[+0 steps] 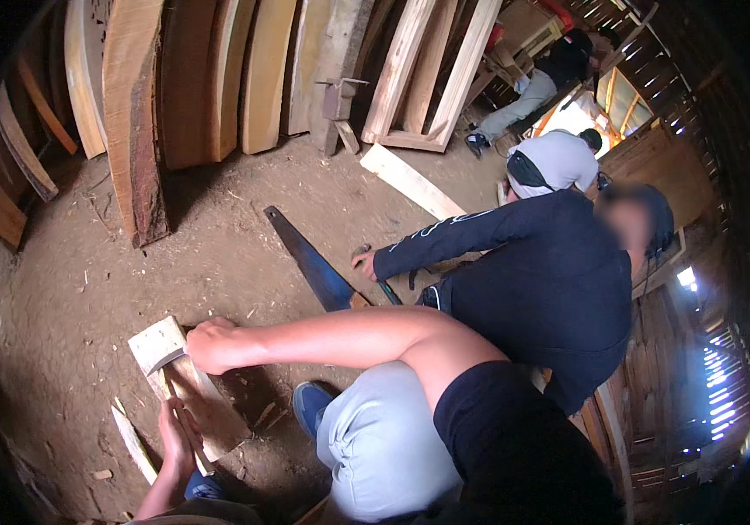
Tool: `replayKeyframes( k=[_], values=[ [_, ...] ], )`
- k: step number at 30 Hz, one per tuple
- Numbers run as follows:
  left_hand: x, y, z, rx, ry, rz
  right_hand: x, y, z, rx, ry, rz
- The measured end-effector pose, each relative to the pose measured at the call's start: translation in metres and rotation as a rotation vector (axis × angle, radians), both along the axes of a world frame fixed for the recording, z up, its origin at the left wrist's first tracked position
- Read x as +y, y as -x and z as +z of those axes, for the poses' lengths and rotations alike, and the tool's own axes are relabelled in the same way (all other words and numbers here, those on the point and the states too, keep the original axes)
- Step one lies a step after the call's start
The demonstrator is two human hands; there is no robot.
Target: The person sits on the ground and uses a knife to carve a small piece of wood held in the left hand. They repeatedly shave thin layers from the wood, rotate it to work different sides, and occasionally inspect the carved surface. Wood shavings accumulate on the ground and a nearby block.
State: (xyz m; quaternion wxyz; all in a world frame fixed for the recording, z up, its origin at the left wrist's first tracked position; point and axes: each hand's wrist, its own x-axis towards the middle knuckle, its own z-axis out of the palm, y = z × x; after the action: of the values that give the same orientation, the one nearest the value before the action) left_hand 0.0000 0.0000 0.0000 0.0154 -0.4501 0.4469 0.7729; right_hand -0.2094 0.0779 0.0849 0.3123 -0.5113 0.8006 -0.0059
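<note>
My left hand is wrapped round a narrow wooden stick, which leans along a thick wooden block on the dirt floor. Across the block's far end lies a short grey blade with a curved edge, touching or just above the stick's upper end. My right hand is closed in a fist at the blade's right end; the handle is hidden inside it. A pointed wood offcut rests left of my left hand.
A handsaw lies ahead, beside a co-worker's hand holding a tool. That co-worker in dark clothes crouches close on my right. Thick planks lean along the back. A pale board lies on the floor. Two more people work farther off.
</note>
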Motion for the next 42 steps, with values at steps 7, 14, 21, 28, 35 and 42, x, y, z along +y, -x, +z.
replayKeyframes(
  k=[7,14,21,28,35,42],
  values=[
    [0.014,0.011,0.006,-0.076,-0.033,0.051,0.02,0.012,0.017,-0.033,-0.018,0.023],
    [0.008,0.017,0.018,0.028,-0.036,0.166,-0.004,0.022,-0.003,0.034,0.012,0.212],
    [0.012,0.008,0.022,0.069,0.025,0.008,-0.004,0.004,0.031,0.089,-0.187,-0.081],
    [0.014,0.007,0.022,0.048,0.038,0.022,-0.007,0.002,0.033,0.111,-0.213,-0.032],
    [0.019,0.009,0.014,0.04,0.138,-0.008,0.0,-0.002,0.035,0.132,-0.223,0.027],
    [0.031,0.015,0.001,-0.024,0.239,0.011,-0.006,-0.021,0.048,0.214,-0.304,0.104]
  ],
)
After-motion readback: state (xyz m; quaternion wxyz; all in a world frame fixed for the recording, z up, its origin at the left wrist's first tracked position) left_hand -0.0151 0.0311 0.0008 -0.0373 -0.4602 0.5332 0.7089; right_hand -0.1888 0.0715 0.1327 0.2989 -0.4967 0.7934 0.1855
